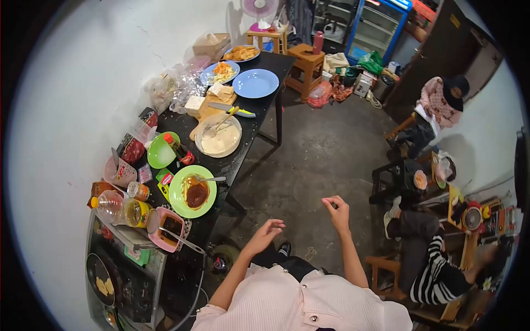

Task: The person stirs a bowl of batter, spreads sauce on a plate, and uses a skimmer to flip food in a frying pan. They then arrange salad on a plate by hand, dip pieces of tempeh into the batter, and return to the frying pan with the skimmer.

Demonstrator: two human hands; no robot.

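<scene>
My left hand (267, 236) hangs in the air in front of my body, fingers loosely bent and nothing in it. My right hand (337, 213) is raised over the floor, its thumb near the fingertips; I see nothing held there. The green plate (177, 205) with brown sauce (197, 195) and a spoon (210, 179) is the nearest dish to my left hand. Close by stands a pink container (156, 238) of dark liquid with a long-handled spoon (182, 240). Farther along the table sits a bowl of pale batter (222, 140).
A black table (243, 128) holds a knife (232, 110), white blocks (195, 105), a blue plate (255, 83) and fried food (241, 53). A frying pan (99, 276) with pieces of food sits on the stove (144, 287). Two people sit at right, near stools.
</scene>
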